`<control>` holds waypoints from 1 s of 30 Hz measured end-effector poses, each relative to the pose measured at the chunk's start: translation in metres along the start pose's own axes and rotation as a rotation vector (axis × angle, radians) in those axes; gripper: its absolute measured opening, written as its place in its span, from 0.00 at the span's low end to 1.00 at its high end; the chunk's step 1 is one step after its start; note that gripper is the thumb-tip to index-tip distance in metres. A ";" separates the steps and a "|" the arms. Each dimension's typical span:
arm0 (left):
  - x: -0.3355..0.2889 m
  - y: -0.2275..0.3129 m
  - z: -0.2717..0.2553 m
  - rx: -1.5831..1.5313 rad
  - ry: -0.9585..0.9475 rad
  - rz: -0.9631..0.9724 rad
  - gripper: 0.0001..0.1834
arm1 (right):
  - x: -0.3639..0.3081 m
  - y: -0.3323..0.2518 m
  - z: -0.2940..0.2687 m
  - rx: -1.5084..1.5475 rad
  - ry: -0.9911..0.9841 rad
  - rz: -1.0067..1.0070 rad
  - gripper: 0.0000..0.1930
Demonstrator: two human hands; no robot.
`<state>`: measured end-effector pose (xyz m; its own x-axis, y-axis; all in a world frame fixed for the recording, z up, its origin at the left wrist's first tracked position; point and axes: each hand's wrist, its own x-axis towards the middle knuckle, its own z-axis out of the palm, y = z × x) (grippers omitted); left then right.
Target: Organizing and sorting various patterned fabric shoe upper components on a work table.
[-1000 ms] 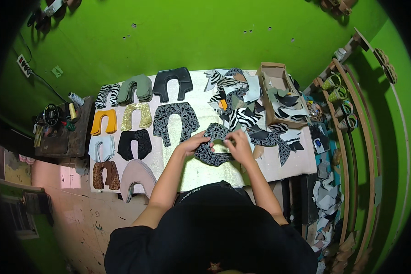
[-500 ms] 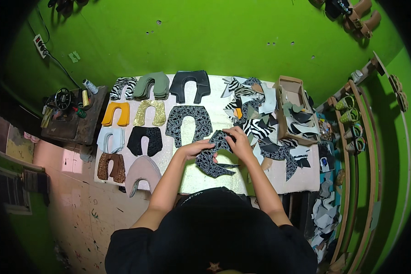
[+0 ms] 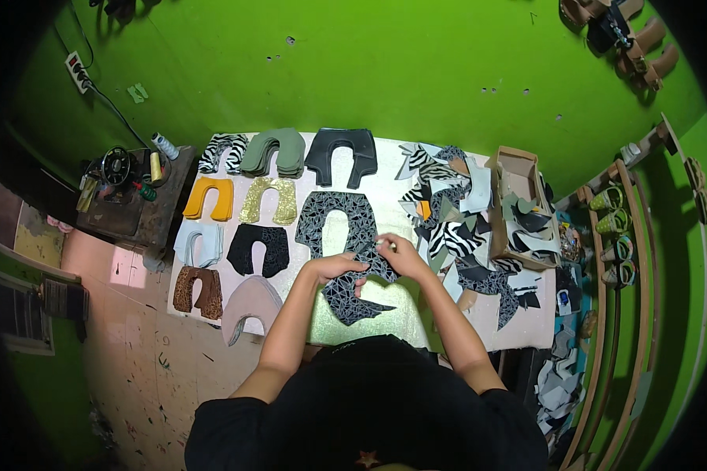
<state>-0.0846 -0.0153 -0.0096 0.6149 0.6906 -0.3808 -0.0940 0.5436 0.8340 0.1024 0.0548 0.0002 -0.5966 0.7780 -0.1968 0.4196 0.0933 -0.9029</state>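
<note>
My left hand [image 3: 339, 268] is closed on a curved black-and-grey patterned shoe upper piece [image 3: 349, 304], its thumb on top. The piece droops below the hand with a pointed end toward the right. At the piece's upper right edge, my right hand [image 3: 401, 257] has its thumb and fingers pinched together; what lies between the tips is too small to make out. Just beyond the hands lies a stack of horseshoe-shaped pieces [image 3: 309, 222] in the same pattern, partly overlapped by the held one. Beneath the hands is a shiny pale-gold sheet [image 3: 326, 327].
Stacks of cut pieces in black [image 3: 320, 145], green [image 3: 253, 162], yellow [image 3: 220, 202] and other patterns cover the table's left. Scraps [image 3: 457, 237] and an open cardboard box [image 3: 501, 188] of offcuts lie right. A sewing machine [image 3: 116, 166] stands far left; a sandal rack [image 3: 635, 314] stands right.
The held piece and both hands have moved slightly left and closer to the patterned stack. The piece now hangs flatter. My view has shifted slightly, so the table sits lower and farther right.
</note>
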 end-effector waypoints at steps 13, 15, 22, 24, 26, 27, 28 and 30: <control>-0.045 -0.015 -0.087 -0.335 0.576 0.053 0.21 | 0.102 0.009 0.016 0.110 0.320 0.031 0.10; -0.033 -0.033 -0.105 -0.282 0.696 0.144 0.19 | 0.114 0.017 0.026 0.035 0.386 0.088 0.10; -0.009 -0.029 -0.116 0.018 1.202 0.303 0.23 | 0.130 0.036 0.044 -0.126 0.468 0.076 0.10; -0.008 -0.032 -0.118 0.240 1.255 0.259 0.24 | 0.130 0.036 0.044 -0.142 0.460 0.090 0.10; -0.004 -0.036 -0.115 0.326 1.312 0.346 0.25 | 0.130 0.035 0.045 -0.147 0.496 0.098 0.09; -0.003 -0.032 -0.111 0.546 1.370 0.314 0.25 | 0.130 0.039 0.045 -0.147 0.500 0.102 0.09; -0.002 -0.029 -0.106 0.770 1.419 0.279 0.25 | 0.129 0.043 0.046 -0.218 0.510 0.080 0.10; 0.001 -0.021 -0.088 0.700 1.424 0.187 0.24 | 0.124 0.044 0.047 -0.288 0.519 0.059 0.11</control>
<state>-0.1509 0.0157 -0.0628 -0.6001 0.7993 0.0323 0.5275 0.3651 0.7671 0.0145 0.1264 -0.0819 -0.1848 0.9822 0.0342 0.6541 0.1489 -0.7416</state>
